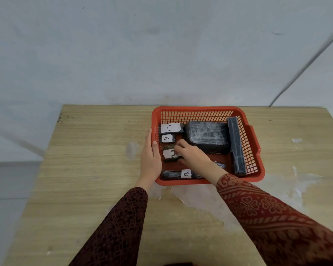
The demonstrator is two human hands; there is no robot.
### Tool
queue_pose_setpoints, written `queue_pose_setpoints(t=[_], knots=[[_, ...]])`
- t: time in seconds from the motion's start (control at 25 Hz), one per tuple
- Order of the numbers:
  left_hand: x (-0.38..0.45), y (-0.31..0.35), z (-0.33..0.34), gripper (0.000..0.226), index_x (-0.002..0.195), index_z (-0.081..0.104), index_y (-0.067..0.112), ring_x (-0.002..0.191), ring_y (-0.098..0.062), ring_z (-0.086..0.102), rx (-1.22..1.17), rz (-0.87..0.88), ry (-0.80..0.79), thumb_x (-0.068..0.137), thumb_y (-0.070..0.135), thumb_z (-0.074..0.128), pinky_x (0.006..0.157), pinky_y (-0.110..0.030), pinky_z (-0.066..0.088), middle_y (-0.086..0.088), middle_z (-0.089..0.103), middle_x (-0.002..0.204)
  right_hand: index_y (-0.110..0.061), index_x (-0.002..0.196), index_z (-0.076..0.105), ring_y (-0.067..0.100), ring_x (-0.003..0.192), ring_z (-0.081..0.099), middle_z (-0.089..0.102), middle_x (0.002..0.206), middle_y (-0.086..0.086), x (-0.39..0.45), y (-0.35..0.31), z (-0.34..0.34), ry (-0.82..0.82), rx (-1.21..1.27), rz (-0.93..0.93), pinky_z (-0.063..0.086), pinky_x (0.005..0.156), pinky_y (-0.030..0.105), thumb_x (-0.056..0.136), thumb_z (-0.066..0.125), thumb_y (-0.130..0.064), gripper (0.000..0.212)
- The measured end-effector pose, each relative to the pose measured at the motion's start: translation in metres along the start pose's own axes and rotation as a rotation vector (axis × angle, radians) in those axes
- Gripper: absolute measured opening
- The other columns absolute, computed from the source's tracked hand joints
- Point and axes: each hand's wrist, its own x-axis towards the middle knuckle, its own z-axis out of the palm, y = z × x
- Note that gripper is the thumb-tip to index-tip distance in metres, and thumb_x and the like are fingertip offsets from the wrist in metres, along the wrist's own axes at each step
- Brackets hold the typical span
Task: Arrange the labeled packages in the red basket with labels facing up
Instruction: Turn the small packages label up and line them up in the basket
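A red basket (256, 143) sits on the wooden table and holds several black wrapped packages. Along its left side lie a package with a white "C" label (169, 128) and one marked "A" (167, 138), both labels up. Below them my right hand (192, 154) grips a small package (169, 154) whose white label faces up. A long package marked "B" (181, 174) lies along the near wall. A large package (207, 136) and a long dark bar (235, 144) show no label. My left hand (151, 158) holds the basket's left rim.
The wooden table (88, 169) has a worn white patch just in front of the basket. A grey wall rises right behind the table, and a cable runs down it at the right. The table's left edge drops off to the floor.
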Motion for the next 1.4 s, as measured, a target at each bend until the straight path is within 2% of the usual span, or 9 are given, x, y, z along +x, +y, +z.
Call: queue_pose_setpoints(t=[0.12,0.24,0.4,0.48,0.72,0.88,0.96,1.04,1.4], knots=[[0.001,0.001,-0.001,0.05,0.153,0.019,0.026,0.146,-0.011,0.027,-0.001,-0.001,-0.003,0.104,0.03,0.026,0.12,-0.034,0.025,0.002,0.028,0.159,-0.008,0.104,0.05,0.04,0.09,0.063,0.042,0.138,0.016,0.009,-0.007,0.0,-0.095,-0.074,0.018,0.051,0.069,0.044,0.082,0.069,-0.013,0.03],[0.001,-0.001,-0.001,0.049,0.152,0.02,0.028,0.145,-0.011,0.029,0.0,-0.002,-0.001,0.104,0.031,0.026,0.118,-0.028,0.025,0.003,0.03,0.159,-0.01,0.113,0.048,0.033,0.093,0.063,0.055,0.114,0.012,0.017,-0.012,-0.004,-0.107,-0.169,0.05,0.048,0.066,0.039,0.079,0.072,-0.035,0.048],[0.001,-0.001,-0.001,0.049,0.152,0.021,0.027,0.144,-0.011,0.03,-0.008,-0.009,0.007,0.104,0.029,0.027,0.116,-0.025,0.025,0.003,0.031,0.158,-0.014,0.121,0.038,0.037,0.098,0.06,0.057,0.113,0.016,0.011,-0.009,-0.006,-0.002,0.188,0.289,0.043,0.071,0.037,0.075,0.068,-0.051,0.066],[0.002,-0.001,0.0,0.049,0.153,0.021,0.026,0.144,-0.011,0.03,-0.01,-0.01,0.009,0.104,0.029,0.027,0.118,-0.028,0.025,0.002,0.031,0.158,-0.017,0.132,0.034,0.04,0.105,0.058,0.058,0.117,0.019,0.009,-0.01,-0.006,-0.076,0.345,0.411,0.046,0.078,0.04,0.076,0.065,-0.054,0.074],[0.0,0.0,-0.001,0.05,0.153,0.02,0.023,0.145,-0.008,0.025,-0.019,-0.004,0.002,0.104,0.029,0.027,0.12,-0.03,0.023,0.003,0.027,0.16,-0.003,0.122,0.043,0.038,0.111,0.057,0.058,0.119,0.019,0.01,-0.025,0.003,-0.053,0.308,0.641,0.05,0.083,0.043,0.086,0.055,-0.056,0.066],[0.001,-0.001,0.0,0.05,0.153,0.02,0.024,0.146,-0.009,0.025,-0.023,0.003,-0.005,0.104,0.029,0.027,0.118,-0.026,0.022,0.003,0.027,0.16,-0.006,0.121,0.041,0.036,0.102,0.061,0.059,0.111,0.014,0.011,-0.027,-0.013,-0.031,-0.029,0.333,0.045,0.066,0.038,0.088,0.061,-0.027,0.043],[0.001,-0.001,-0.001,0.05,0.153,0.019,0.024,0.146,-0.008,0.024,-0.02,-0.004,-0.006,0.104,0.029,0.027,0.116,-0.021,0.02,0.004,0.026,0.16,-0.01,0.121,0.043,0.031,0.106,0.055,0.053,0.119,0.01,0.013,-0.016,-0.02,-0.109,-0.127,0.0,0.049,0.07,0.038,0.08,0.063,-0.002,0.046],[0.001,-0.002,-0.001,0.05,0.153,0.019,0.025,0.146,-0.008,0.024,-0.02,-0.01,-0.011,0.104,0.029,0.027,0.115,-0.019,0.019,0.004,0.026,0.16,-0.014,0.118,0.051,0.027,0.112,0.051,0.053,0.125,0.006,0.013,-0.004,-0.023,-0.216,-0.117,-0.163,0.052,0.079,0.039,0.078,0.063,0.004,0.045],[0.001,0.0,0.0,0.049,0.153,0.019,0.023,0.146,-0.008,0.023,-0.014,-0.004,-0.007,0.104,0.027,0.027,0.12,-0.029,0.021,0.003,0.025,0.16,-0.012,0.121,0.049,0.031,0.113,0.047,0.052,0.12,0.013,0.027,-0.029,0.012,0.065,-0.059,0.21,0.051,0.073,0.041,0.087,0.063,-0.02,0.038]])
